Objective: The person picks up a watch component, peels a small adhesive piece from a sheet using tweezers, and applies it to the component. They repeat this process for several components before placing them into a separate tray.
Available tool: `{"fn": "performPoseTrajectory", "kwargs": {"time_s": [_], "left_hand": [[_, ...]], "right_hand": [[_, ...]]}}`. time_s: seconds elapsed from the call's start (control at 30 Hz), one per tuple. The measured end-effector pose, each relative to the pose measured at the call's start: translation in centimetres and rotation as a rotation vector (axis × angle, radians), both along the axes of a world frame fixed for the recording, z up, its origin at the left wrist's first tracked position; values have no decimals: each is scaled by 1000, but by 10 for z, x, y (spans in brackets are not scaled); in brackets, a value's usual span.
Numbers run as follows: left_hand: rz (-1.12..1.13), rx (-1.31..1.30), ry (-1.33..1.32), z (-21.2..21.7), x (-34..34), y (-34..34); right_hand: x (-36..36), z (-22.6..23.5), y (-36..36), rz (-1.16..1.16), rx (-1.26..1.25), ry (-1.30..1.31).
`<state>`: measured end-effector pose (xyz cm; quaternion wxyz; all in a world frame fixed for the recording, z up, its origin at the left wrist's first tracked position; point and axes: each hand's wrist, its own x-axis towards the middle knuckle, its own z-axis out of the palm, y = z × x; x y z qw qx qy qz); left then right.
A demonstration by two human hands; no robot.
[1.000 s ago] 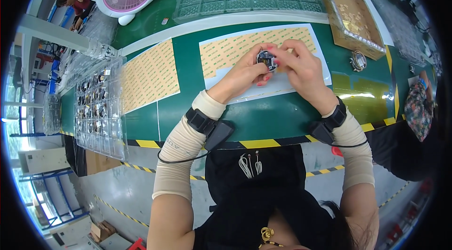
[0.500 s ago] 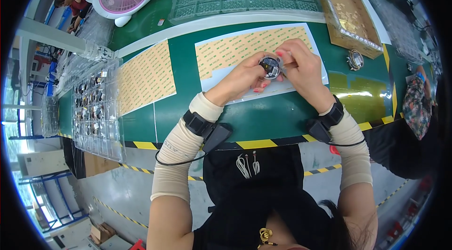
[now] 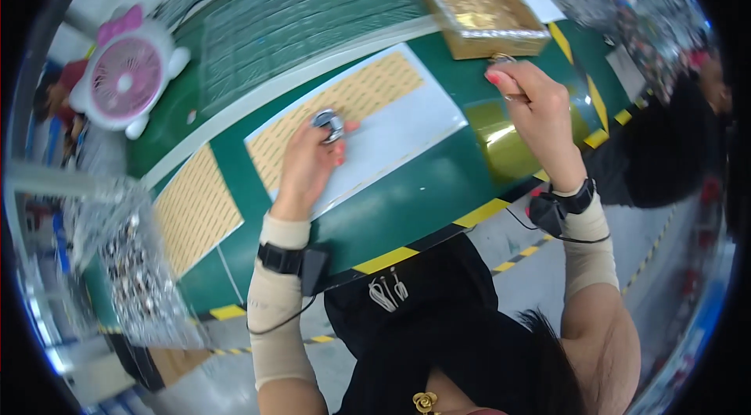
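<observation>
My left hand [image 3: 307, 161] is closed around a small round electronic part [image 3: 328, 125] with a silvery rim, held above a tan adhesive sheet [image 3: 375, 85] with green print. The sheet's lower part is bare white backing. My right hand [image 3: 536, 94] is raised out to the right, close to the front of a cardboard box [image 3: 501, 46]. Its fingers are curled together, and what they pinch, if anything, is too small or hidden to make out. Just beyond its fingertips a second round part [image 3: 502, 59] partly shows, and I cannot tell whether they touch it.
Tan scraps [image 3: 473, 4] lie in the box. Another adhesive sheet [image 3: 199, 211] is at the left, beside a clear tray [image 3: 145, 274] of round parts. A large clear tray [image 3: 305, 28] and a pink-and-white fan [image 3: 125, 79] stand farther back. Yellow film [image 3: 501, 141] lies at the right.
My hands have parted: the right has moved away toward the cardboard box, while the left keeps the round part. The whole view has turned and shifted.
</observation>
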<state>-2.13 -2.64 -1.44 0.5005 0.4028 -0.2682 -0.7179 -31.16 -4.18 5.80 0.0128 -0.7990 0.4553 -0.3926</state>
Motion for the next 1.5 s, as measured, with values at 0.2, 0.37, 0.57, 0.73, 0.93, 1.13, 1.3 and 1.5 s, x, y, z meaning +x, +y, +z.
{"fn": "performPoseTrajectory", "kwargs": {"time_s": [0.2,0.37,0.57,0.73,0.93,1.13,1.3,1.5], "left_hand": [[-6,-37,4,1,-9,-5],[45,-2,54,1,-8,-5],[95,-3,23,-6,6,-4],[182,-117,75,13,24,-13],[279,-145,253,1,61,-14],[218,-105,304,13,52,-6],[67,-112,72,20,37,2],[190,-173,90,12,68,-9]], "right_hand": [[-106,-52,56,-317,175,375],[-159,-72,54,-538,142,455],[-118,-56,5,-347,77,274],[26,-6,-9,400,258,-567],[130,-38,-15,644,1143,-742],[138,-52,-15,584,1049,-942],[128,-44,-20,579,824,-1074],[135,-50,-19,582,966,-1053]]}}
